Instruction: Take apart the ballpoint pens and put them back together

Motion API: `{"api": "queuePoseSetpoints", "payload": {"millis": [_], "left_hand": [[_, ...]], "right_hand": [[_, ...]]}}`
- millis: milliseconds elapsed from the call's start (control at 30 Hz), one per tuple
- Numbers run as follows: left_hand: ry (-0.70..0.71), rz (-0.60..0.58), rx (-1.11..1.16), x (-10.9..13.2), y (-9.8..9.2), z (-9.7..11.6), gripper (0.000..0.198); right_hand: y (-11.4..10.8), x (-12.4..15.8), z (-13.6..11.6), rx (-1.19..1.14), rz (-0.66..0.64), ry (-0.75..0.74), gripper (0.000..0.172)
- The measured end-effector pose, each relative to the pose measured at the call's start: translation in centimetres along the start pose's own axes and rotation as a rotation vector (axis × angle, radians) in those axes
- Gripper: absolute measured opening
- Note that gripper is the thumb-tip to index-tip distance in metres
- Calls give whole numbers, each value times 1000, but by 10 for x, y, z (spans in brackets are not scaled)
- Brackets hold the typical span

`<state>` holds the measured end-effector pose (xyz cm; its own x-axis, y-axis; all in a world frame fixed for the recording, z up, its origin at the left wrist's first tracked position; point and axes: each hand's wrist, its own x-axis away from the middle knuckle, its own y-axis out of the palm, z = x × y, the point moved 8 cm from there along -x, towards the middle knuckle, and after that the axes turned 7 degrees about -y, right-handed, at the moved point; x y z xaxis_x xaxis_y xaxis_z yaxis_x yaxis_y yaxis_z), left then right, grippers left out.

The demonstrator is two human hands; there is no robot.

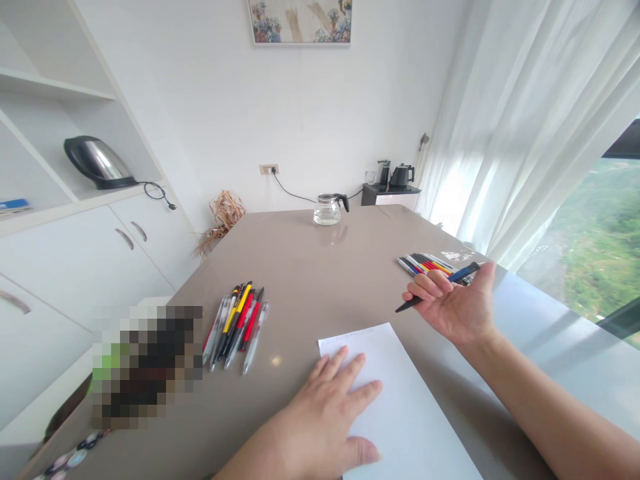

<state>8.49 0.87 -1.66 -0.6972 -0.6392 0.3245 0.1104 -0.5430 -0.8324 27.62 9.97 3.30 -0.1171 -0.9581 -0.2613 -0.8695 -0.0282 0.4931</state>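
My left hand (340, 407) lies flat with spread fingers on a white sheet of paper (410, 407). Faint writing runs along the sheet's top edge. Raised above the table to the right of the paper, my right hand (457, 303) has its fingers curled round a dark pen (465, 272) with a blue part, its palm turned up. The pen's black end points down and left. Behind that hand lies a row of pens (425, 262), partly hidden by it. Another group of pens (237, 323), with yellow, red, black and clear barrels, rests left of the paper.
A glass pot (327, 210) with a black handle stands at the far end of the brown table (300, 267). Small white bits (457, 255) lie near the right edge. A blurred-out patch (150, 367) covers something at the left edge. White curtains (500, 133) hang on the right.
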Motion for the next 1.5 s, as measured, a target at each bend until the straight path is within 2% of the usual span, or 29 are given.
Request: {"api": "queuePoseSetpoints", "payload": {"millis": [67, 133, 233, 300, 400, 500, 567, 733, 900, 967, 1067, 1233, 1500], "left_hand": [[-2, -2, -1, 0, 0, 0, 65], [-3, -5, 2, 0, 0, 0, 65], [2, -4, 7, -1, 0, 0, 65], [5, -1, 10, -1, 0, 0, 65], [4, 8, 21, -1, 1, 0, 65], [6, 16, 29, -1, 1, 0, 64], [11, 20, 26, -1, 1, -1, 65], [23, 36, 8, 0, 1, -1, 64], [31, 40, 6, 0, 0, 1, 64], [24, 38, 5, 0, 0, 1, 64], [21, 38, -4, 0, 0, 1, 64], [20, 47, -8, 1, 0, 1, 65], [20, 43, 3, 0, 0, 0, 64]], "right_hand": [[-3, -2, 0, 23, 6, 5, 56], [-10, -5, 4, 58, 26, 34, 46], [-30, -11, 15, 96, 96, 114, 27], [-48, -14, 18, 120, 180, 124, 22], [-71, -18, 8, 211, 308, 17, 19], [-81, -19, -11, 332, 358, -162, 18], [-84, -19, -17, 438, 355, -229, 20], [-89, -23, -7, 785, 312, -232, 22], [-77, -31, 2, 1431, 165, -301, 25], [-74, -35, 7, 1623, 108, -337, 27], [-80, -40, 16, 1791, 81, -274, 28], [-90, -39, 18, 1981, 113, -136, 26], [-94, -37, 24, 2091, 111, 69, 34]]}}
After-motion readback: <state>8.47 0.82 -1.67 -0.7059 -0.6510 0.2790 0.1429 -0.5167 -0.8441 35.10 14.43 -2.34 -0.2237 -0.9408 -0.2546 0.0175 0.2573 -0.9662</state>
